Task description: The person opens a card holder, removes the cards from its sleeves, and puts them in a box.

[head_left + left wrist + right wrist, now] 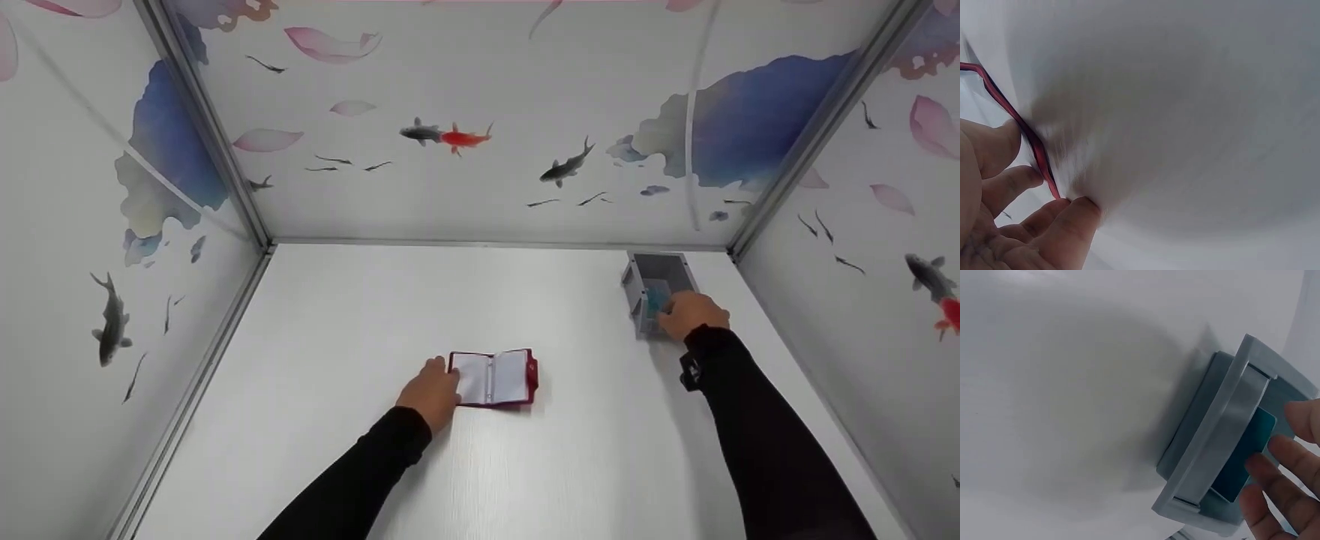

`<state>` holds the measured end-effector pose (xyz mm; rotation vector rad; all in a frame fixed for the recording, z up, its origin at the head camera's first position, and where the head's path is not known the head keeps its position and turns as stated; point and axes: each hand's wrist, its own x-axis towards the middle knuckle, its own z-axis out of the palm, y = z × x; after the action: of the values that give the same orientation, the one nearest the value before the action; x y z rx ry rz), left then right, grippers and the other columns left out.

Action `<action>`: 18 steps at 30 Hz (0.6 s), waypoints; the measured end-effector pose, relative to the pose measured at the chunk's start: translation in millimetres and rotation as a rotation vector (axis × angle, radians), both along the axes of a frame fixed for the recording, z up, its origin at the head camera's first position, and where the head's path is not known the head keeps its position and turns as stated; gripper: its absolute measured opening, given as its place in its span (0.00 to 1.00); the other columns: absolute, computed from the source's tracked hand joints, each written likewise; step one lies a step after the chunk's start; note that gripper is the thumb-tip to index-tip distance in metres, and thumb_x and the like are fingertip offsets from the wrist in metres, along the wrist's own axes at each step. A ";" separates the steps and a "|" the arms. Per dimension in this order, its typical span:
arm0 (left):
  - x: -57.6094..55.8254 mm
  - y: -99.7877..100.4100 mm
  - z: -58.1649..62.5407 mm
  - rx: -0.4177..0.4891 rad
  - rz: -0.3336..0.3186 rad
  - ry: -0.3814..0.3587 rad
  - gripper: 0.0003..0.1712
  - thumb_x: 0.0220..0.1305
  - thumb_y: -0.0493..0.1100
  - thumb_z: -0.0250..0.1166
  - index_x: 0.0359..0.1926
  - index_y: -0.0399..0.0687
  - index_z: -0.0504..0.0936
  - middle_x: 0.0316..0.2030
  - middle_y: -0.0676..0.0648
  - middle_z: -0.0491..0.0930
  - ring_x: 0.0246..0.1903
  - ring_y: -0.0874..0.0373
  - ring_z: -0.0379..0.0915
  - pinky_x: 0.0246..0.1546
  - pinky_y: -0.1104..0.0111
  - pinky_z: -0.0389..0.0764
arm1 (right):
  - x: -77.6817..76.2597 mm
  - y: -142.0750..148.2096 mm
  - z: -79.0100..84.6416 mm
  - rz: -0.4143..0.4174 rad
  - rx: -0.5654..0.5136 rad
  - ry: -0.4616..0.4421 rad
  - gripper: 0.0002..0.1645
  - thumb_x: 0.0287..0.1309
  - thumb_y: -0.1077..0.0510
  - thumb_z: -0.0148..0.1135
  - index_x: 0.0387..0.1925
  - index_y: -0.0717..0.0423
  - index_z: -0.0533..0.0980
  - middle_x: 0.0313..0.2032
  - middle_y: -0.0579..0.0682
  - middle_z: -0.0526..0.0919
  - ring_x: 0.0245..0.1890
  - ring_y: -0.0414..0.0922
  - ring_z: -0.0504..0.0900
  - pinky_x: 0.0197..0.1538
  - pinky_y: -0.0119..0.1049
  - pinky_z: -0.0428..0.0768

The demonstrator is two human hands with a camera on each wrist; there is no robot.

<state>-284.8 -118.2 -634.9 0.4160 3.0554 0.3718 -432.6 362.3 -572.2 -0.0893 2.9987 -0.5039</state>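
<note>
A small red-covered notebook (510,377) lies spread on the white table, its white pages and metal ring binding facing up. My left hand (433,391) pinches its left edge; in the left wrist view the red cover edge (1030,135) runs between the thumb and fingers, with some fingertips down at the table. Over at the right, my right hand (691,315) reaches over the near end of a grey plastic bin (635,289). Inside the bin is a flat teal piece (1246,453). The right fingers are spread and loosely bent, fingertips at the teal piece's edge.
White panels printed with fish and petals (480,195) enclose the table (360,300) at the back and both sides. Grey metal rails (202,120) frame the corners. The bin stands near the back right corner.
</note>
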 end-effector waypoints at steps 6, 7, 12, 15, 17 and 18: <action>0.7 1.8 0.9 0.001 -0.004 0.024 0.25 0.76 0.42 0.76 0.67 0.31 0.86 0.69 0.25 0.80 0.71 0.33 0.80 0.71 0.49 0.86 | 3.2 0.0 -6.6 0.009 -0.035 -0.020 0.33 0.77 0.50 0.63 0.73 0.66 0.80 0.72 0.72 0.81 0.72 0.76 0.79 0.70 0.82 0.73; 0.8 2.0 1.1 0.000 -0.006 0.024 0.25 0.76 0.42 0.76 0.67 0.31 0.86 0.69 0.25 0.80 0.71 0.33 0.80 0.71 0.48 0.86 | 5.6 -1.0 -5.1 0.013 -0.041 -0.016 0.33 0.77 0.50 0.64 0.74 0.65 0.79 0.73 0.72 0.81 0.73 0.76 0.78 0.70 0.82 0.73; 0.1 0.3 2.5 0.017 -0.011 0.005 0.23 0.77 0.42 0.75 0.65 0.32 0.88 0.67 0.26 0.81 0.69 0.33 0.82 0.72 0.48 0.85 | 22.5 -7.7 2.2 0.036 -0.077 0.029 0.29 0.79 0.50 0.66 0.69 0.65 0.83 0.70 0.71 0.84 0.70 0.75 0.81 0.69 0.77 0.79; -3.1 -4.7 6.8 0.083 -0.001 -0.053 0.20 0.77 0.41 0.74 0.63 0.34 0.89 0.61 0.30 0.84 0.60 0.38 0.86 0.68 0.49 0.87 | 34.5 -14.8 4.7 0.032 -0.110 0.048 0.27 0.81 0.50 0.66 0.69 0.65 0.83 0.68 0.70 0.86 0.69 0.73 0.83 0.67 0.72 0.83; -4.8 -9.5 11.4 0.137 0.017 -0.114 0.20 0.77 0.41 0.74 0.64 0.37 0.89 0.58 0.33 0.83 0.55 0.43 0.86 0.65 0.50 0.88 | 44.0 -23.2 8.3 0.020 -0.147 0.042 0.27 0.83 0.51 0.65 0.70 0.65 0.82 0.70 0.71 0.84 0.69 0.73 0.83 0.68 0.71 0.83; -6.3 -12.1 12.4 0.163 0.028 -0.141 0.21 0.77 0.41 0.73 0.65 0.38 0.89 0.58 0.34 0.83 0.54 0.44 0.85 0.65 0.50 0.87 | 48.0 -27.1 8.1 0.017 -0.163 0.046 0.27 0.83 0.51 0.64 0.70 0.64 0.82 0.70 0.71 0.84 0.69 0.72 0.83 0.68 0.70 0.83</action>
<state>-291.1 -130.3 -622.6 0.3379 2.9064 0.6262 -384.6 335.2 -564.1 -0.1404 2.9931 -0.7535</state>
